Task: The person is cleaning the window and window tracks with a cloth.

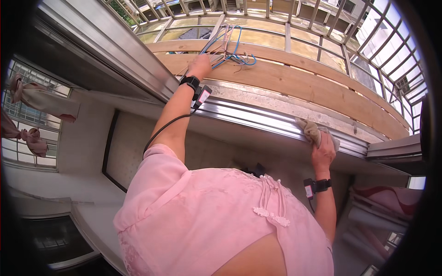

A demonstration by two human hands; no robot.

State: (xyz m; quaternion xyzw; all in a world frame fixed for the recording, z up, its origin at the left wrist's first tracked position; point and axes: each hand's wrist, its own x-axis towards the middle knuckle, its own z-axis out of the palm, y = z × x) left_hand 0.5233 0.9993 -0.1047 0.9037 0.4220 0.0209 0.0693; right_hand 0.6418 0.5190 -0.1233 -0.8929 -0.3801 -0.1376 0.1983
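Observation:
My left hand (pixel 199 65) is curled around part of a tangled bunch of wire clothes hangers (pixel 229 55), blue, pink and grey. The bunch rests over wooden planks (pixel 276 76) outside the window, and its hooks point right. Beneath my left wrist run the metal sliding-window tracks (pixel 248 112). Farther right along these tracks, my right hand (pixel 324 150) presses a bunched beige-grey cloth (pixel 310 131) against the rails. Its fingers lie over the cloth, and the fingertips are partly hidden in the folds.
A metal-framed window sash (pixel 138 45) stands at the left. Beyond the planks rises a metal security cage (pixel 310 38). A rough concrete sill (pixel 276 101) lies between tracks and planks. Cables hang from both wrist straps. Knotted curtains (pixel 32 138) hang at far left.

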